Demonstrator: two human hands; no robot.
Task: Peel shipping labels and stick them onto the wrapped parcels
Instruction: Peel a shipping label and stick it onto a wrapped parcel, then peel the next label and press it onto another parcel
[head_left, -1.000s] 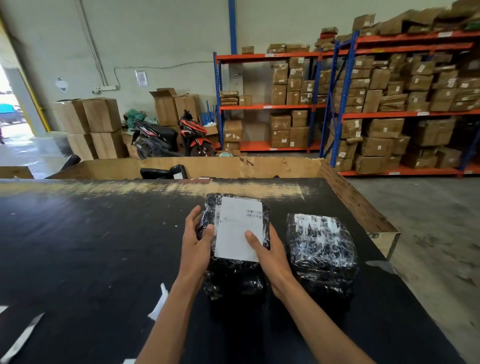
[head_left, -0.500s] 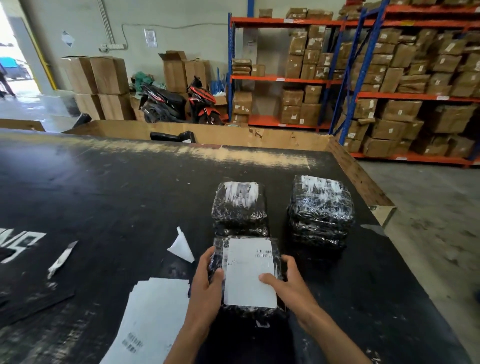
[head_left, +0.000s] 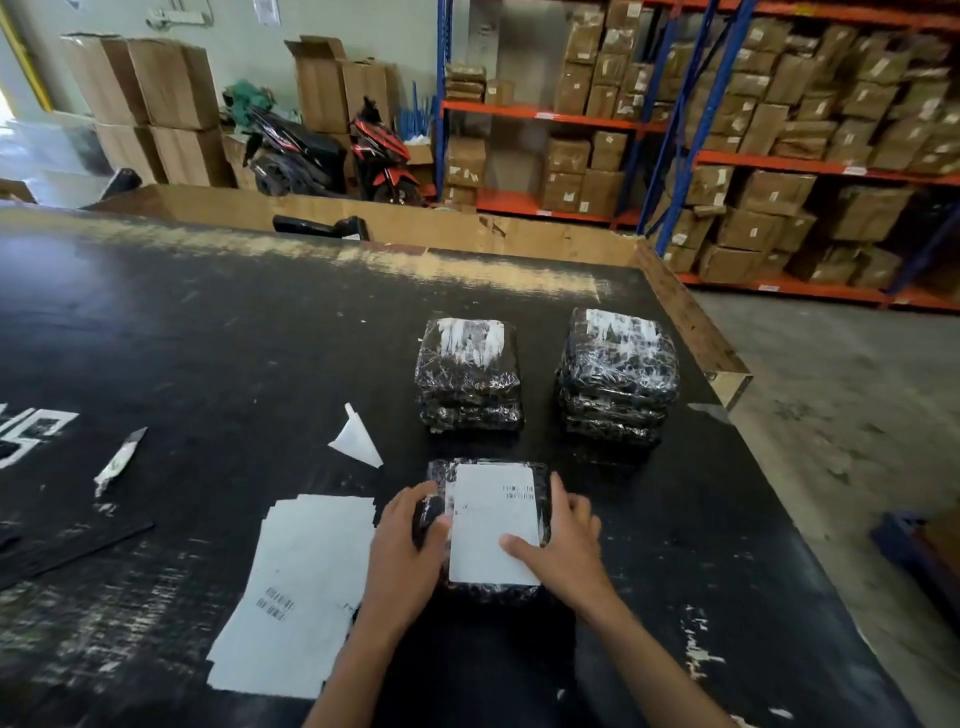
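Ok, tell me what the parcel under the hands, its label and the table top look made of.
Parcel: glossy black plastic wrap, crinkled with glints.
Label: matte white paper, printed barcode lines.
Table top: probably black-coated board, scuffed, worn pale along the far edge.

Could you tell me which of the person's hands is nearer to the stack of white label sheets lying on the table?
Left. The left hand grips the labelled parcel just right of the label sheets; the right hand presses the parcel's far side, farther off.
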